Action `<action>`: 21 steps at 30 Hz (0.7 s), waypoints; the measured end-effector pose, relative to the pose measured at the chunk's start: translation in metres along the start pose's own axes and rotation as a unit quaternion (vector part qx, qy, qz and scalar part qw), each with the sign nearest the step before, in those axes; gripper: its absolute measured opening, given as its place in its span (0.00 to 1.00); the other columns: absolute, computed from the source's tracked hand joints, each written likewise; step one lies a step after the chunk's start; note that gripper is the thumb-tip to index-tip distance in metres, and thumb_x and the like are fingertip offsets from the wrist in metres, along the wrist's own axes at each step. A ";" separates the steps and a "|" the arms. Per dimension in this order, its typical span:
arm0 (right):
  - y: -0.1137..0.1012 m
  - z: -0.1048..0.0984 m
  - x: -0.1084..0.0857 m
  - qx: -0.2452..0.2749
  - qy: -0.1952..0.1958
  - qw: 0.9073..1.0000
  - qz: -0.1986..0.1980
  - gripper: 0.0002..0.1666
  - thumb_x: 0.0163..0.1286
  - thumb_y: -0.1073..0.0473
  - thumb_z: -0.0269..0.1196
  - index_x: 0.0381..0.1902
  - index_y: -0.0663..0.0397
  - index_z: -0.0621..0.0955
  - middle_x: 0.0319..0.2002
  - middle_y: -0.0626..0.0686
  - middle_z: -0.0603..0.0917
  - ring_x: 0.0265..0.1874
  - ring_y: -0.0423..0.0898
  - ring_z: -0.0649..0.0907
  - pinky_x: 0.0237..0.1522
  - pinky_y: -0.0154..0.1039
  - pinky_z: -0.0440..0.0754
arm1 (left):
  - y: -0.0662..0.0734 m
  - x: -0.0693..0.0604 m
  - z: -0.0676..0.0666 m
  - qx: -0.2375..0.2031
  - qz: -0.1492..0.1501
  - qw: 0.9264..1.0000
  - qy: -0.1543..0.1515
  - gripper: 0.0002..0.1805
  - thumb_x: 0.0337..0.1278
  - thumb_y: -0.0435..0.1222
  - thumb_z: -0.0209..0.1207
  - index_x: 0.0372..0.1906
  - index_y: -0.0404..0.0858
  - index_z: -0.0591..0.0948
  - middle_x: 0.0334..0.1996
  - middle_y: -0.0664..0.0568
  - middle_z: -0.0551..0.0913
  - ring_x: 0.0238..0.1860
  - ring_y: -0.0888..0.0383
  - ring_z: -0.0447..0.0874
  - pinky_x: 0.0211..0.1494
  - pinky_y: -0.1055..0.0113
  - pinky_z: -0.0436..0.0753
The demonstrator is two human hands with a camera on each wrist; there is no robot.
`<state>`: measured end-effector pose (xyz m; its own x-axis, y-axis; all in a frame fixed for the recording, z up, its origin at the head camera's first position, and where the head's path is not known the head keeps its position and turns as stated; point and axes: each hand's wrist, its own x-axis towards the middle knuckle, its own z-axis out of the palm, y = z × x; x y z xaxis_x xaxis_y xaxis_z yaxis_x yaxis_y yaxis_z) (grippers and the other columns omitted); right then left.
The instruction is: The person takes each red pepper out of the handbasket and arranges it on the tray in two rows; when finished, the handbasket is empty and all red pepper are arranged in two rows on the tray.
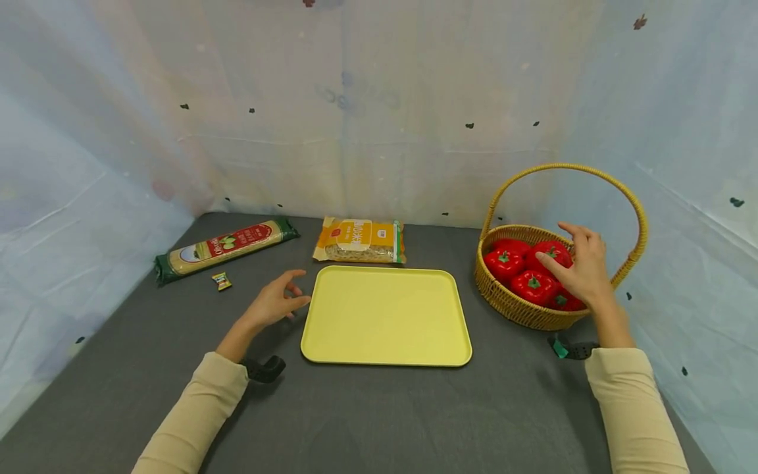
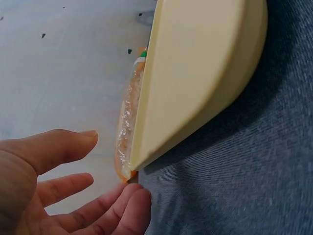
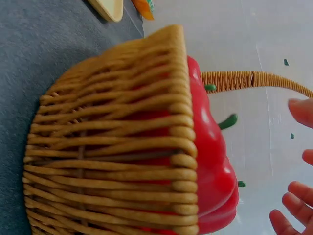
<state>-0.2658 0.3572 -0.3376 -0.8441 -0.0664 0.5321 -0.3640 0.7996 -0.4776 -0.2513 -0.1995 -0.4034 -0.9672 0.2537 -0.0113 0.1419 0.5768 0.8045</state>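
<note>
Green-ended and long, a packet (image 1: 227, 245) with a red label lies aslant at the far left of the dark grey tabletop (image 1: 450, 415), pale yellow contents showing through its wrapper. Just below its middle, towards the person, sits a small yellow-and-black wrapped piece (image 1: 222, 281). To the right of that comes the left hand (image 1: 275, 301), out of a beige sleeve (image 1: 195, 415) with a black band (image 1: 265, 369) at the wrist; its thumb and fingers are apart with nothing between them, the tips just beside the left edge of the pale yellow tray (image 1: 386, 316). Whether they touch that edge I cannot tell. Behind the tray, close to its far rim, an orange and clear bag (image 1: 359, 241) of pale grains lies flat. The tray itself rests on the tabletop near the centre, its surface bare. Further right, well apart from the tray, stands a woven basket (image 1: 514, 309) with a tall arched handle (image 1: 559, 166), holding several glossy red peppers (image 1: 534, 288) with green stems, which rise above the rim in the right wrist view. Over the basket's right part hangs the right hand (image 1: 583, 268), thumb and fingers spread, gripping nothing. Whitish sheeting (image 1: 699, 197) with dark specks closes the right side.
</note>
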 end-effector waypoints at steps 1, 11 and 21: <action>0.000 -0.001 0.001 -0.003 -0.008 1.000 0.007 0.41 0.61 0.50 0.63 0.68 0.57 0.61 0.61 0.71 0.58 0.57 0.66 0.58 0.50 0.65 0.55 | -0.001 0.001 0.001 -0.002 -0.001 1.000 -0.001 0.33 0.61 0.34 0.58 0.69 0.35 0.59 0.44 0.37 0.72 0.31 0.48 0.79 0.30 0.58 0.81; 0.006 -0.009 0.013 -0.020 -0.048 0.998 0.036 0.44 0.62 0.47 0.62 0.69 0.60 0.59 0.61 0.73 0.59 0.55 0.68 0.60 0.51 0.65 0.57 | -0.007 0.013 0.011 -0.025 -0.027 0.999 -0.007 0.36 0.58 0.34 0.60 0.69 0.33 0.59 0.38 0.40 0.75 0.29 0.52 0.78 0.29 0.61 0.82; 0.021 -0.015 0.017 0.003 -0.083 0.995 0.060 0.46 0.63 0.47 0.62 0.70 0.63 0.56 0.60 0.73 0.60 0.56 0.71 0.63 0.51 0.66 0.62 | -0.007 0.020 0.016 -0.029 -0.052 0.998 -0.019 0.33 0.58 0.35 0.61 0.66 0.29 0.62 0.34 0.41 0.77 0.27 0.54 0.79 0.28 0.61 0.82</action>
<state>-0.2823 0.3819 -0.3282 -0.9349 -0.0688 0.3481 -0.2582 0.8047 -0.5346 -0.2685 -0.1862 -0.4191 -0.9674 0.2244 -0.1178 0.0279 0.5563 0.8305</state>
